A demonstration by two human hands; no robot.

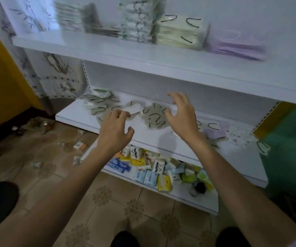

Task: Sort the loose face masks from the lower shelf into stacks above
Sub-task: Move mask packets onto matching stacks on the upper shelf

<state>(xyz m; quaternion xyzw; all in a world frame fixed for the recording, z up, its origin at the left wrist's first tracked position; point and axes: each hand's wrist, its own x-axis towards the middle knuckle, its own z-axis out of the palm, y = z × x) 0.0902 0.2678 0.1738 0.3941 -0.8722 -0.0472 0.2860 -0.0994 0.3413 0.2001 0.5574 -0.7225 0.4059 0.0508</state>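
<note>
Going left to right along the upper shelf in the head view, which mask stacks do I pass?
Along the upper shelf: white stack → dark grey stack → patterned stack → cream stack with black ear loops → purple stack. The leftmost two are blurred.

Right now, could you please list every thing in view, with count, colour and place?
mask stacks: at least four, grey, patterned, cream, lilac, upper shelf
loose masks: many, mostly grey-beige with black loops, some lilac and white, middle shelf
white packet: one, white, among the loose masks
small packets: many, blue, white, yellow, green, bottom shelf
dark round thing: one, black, bottom shelf, right
litter: several pieces, mixed colours, brown tiled floor, left
left hand: one, fingertips reaching the white packet
right hand: one, fingers spread above the loose masks, holding nothing
</note>
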